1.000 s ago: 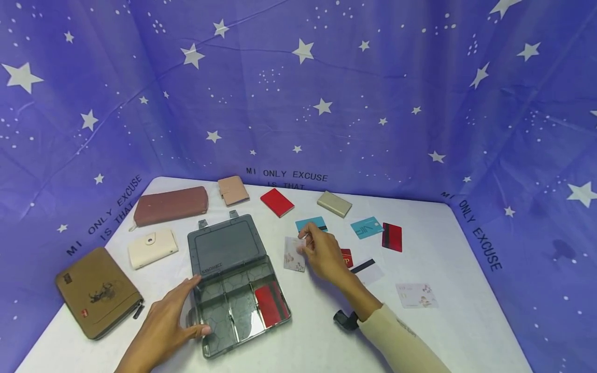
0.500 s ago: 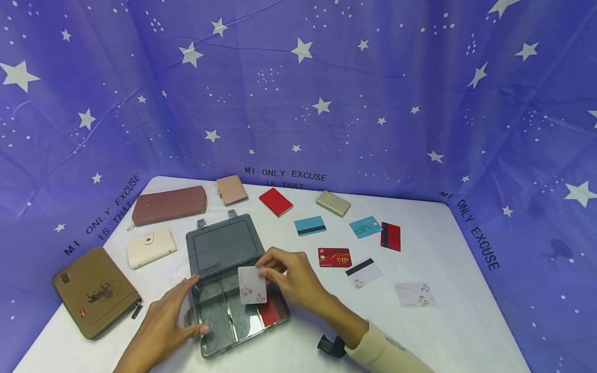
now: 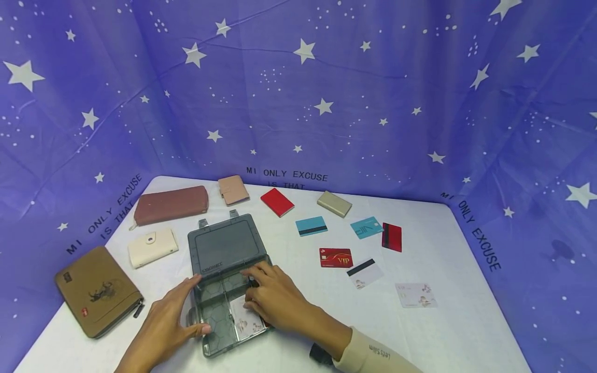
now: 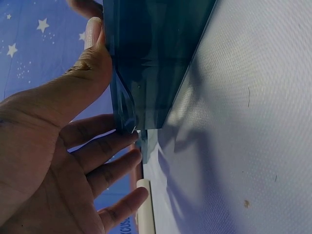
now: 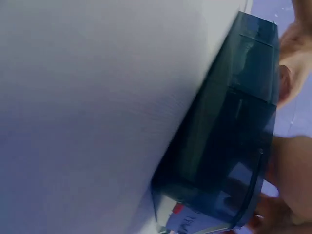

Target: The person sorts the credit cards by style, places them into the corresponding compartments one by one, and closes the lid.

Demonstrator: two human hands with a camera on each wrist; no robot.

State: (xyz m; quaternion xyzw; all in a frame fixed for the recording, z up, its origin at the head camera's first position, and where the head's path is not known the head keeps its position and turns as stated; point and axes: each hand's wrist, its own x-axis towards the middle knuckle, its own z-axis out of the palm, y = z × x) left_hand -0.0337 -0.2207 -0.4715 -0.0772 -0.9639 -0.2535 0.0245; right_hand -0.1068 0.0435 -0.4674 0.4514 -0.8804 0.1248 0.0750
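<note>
A grey see-through plastic box (image 3: pixel 224 344) with dividers lies with its lid (image 3: pixel 227 244) folded back. My left hand (image 3: pixel 160 321) steadies its left side, thumb over the rim and fingers spread along the wall. My right hand (image 3: pixel 280 300) reaches into the box from the right, fingers curled at the upper right corner of a white card (image 3: pixel 243 321) with a flower print. This card lies in the middle compartment. The hand hides most of the right compartment; in the right wrist view, card print (image 5: pixel 187 224) shows through the box wall.
To the right lie a red VIP card (image 3: pixel 336 257), white cards (image 3: pixel 415 295), blue cards (image 3: pixel 311 226) and another red card (image 3: pixel 392 237). A brown pouch (image 3: pixel 100 292), cream wallet (image 3: pixel 153 248), maroon wallet (image 3: pixel 172 205), pink wallet (image 3: pixel 233 190), red holder (image 3: pixel 277 202) and gold case (image 3: pixel 334 204) surround the box.
My right hand picked the white card up off the table, carried it left over the box and lowered it into the middle compartment. The left hand stays at the box.
</note>
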